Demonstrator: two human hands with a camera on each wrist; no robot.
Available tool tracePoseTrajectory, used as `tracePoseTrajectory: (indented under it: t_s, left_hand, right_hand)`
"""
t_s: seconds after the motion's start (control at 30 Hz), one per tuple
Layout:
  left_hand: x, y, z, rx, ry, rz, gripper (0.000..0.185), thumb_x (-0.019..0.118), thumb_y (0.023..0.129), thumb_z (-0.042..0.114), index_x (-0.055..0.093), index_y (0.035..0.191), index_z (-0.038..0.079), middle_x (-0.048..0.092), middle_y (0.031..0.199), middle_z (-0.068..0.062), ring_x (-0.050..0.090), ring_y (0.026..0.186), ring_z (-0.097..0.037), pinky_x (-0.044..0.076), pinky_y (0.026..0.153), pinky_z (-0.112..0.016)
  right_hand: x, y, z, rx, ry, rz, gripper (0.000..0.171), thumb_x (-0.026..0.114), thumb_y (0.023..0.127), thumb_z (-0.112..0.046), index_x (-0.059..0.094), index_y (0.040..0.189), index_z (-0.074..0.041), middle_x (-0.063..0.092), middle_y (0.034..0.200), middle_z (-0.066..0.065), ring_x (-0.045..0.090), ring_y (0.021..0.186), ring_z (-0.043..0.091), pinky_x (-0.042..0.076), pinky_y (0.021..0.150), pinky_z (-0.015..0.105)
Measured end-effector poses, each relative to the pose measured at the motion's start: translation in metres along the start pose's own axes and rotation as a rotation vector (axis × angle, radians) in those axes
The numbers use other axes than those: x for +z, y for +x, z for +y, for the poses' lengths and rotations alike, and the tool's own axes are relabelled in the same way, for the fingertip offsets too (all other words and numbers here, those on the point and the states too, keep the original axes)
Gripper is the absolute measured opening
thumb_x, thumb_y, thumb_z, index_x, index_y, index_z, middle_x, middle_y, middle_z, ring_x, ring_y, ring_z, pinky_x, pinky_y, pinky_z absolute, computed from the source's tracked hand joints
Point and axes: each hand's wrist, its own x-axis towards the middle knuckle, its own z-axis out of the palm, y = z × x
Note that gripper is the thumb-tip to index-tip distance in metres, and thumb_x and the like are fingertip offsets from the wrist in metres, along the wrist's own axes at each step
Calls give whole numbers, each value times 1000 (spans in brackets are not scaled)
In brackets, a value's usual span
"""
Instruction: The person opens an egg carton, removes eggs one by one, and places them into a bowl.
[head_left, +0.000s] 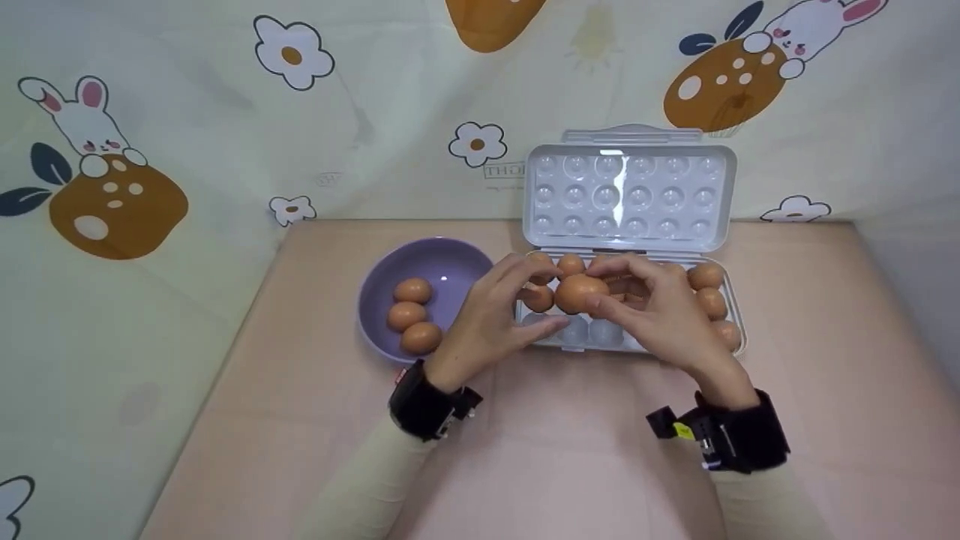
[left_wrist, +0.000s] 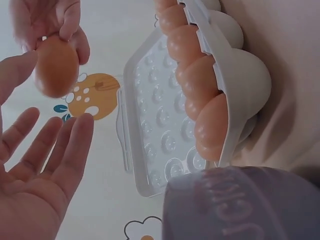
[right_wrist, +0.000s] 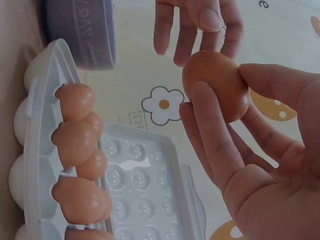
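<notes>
My right hand (head_left: 654, 306) pinches a brown egg (head_left: 579, 293) between thumb and fingers, just above the front left cells of a white egg tray (head_left: 739, 330). In the right wrist view the egg (right_wrist: 215, 91) sits against my fingertips. My left hand (head_left: 504, 309) is beside the egg on its left with straight, spread fingers (left_wrist: 60, 150) and holds nothing. Its thumb tip lies close to the egg (left_wrist: 56, 65). Several brown eggs (head_left: 709, 300) fill the tray's back row and right end. The front left cells show bare.
The tray's lid (head_left: 626, 196) stands open against the patterned backdrop. A purple bowl (head_left: 450, 262) with three brown eggs (head_left: 409, 315) sits left of the tray on the pink table (head_left: 570, 450). The backdrop cloth closes off the rear and left.
</notes>
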Motion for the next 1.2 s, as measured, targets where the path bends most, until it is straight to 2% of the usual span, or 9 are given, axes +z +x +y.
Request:
tracePoseTrajectory:
  t_s: [0.17, 0.37, 0.5, 0.63, 0.8, 1.0, 1.2]
  left_hand:
    - [3, 1, 3, 54, -86, 27, 51, 78, 83, 29, 56, 126, 12, 55, 124, 2, 57, 105, -5, 55, 80, -21]
    - [7, 1, 5, 91, -90, 52, 41, 78, 83, 30, 61, 116, 12, 57, 119, 1, 54, 104, -5, 53, 80, -18]
    - [8, 0, 5, 91, -84, 50, 40, 78, 83, 30, 62, 115, 13, 58, 116, 2, 55, 103, -4, 53, 81, -18]
    - [4, 0, 6, 65, -62, 34, 38, 76, 84, 30, 62, 115, 14, 58, 115, 4, 55, 101, -3, 52, 81, -17]
    - [-11, 0, 4, 21, -20, 44, 39, 77, 84, 29, 62, 117, 16, 58, 116, 6, 56, 101, -2, 53, 81, -17]
    - [-37, 2, 0, -33, 34, 55, 38, 77, 84, 31, 63, 118, 20, 59, 114, 10, 55, 101, 0, 52, 82, -18]
    - [-59, 4, -9, -19, 125, 55, 36, 79, 81, 28, 64, 112, 14, 60, 110, 5, 57, 97, -3, 52, 78, -18]
  right_hand:
    - [8, -1, -3, 3, 56, -42, 33, 71, 90, -23, 62, 120, -12, 56, 124, 5, 67, 101, 20, 56, 82, 30]
    - [11, -2, -6, -7, 111, -90, 34, 72, 89, -21, 62, 120, -12, 55, 124, 5, 65, 107, 23, 55, 87, 32]
    - [11, -2, -7, -7, 130, -111, 33, 72, 89, -20, 61, 120, -12, 55, 124, 6, 65, 108, 23, 55, 88, 32]
    - [9, -2, -7, -12, 99, -118, 34, 71, 90, -22, 61, 121, -14, 57, 124, 4, 65, 108, 22, 55, 87, 32]
    - [3, -2, -7, -24, 70, -84, 35, 70, 91, -21, 60, 124, -13, 58, 126, 2, 64, 109, 22, 54, 88, 32]
    - [-7, -2, -8, -59, 72, -8, 35, 72, 89, -15, 62, 121, -8, 64, 120, 8, 65, 106, 27, 54, 89, 32]
    - [-12, -5, -13, -90, 23, 15, 38, 73, 87, -11, 62, 123, -10, 65, 118, 7, 63, 110, 23, 52, 93, 35]
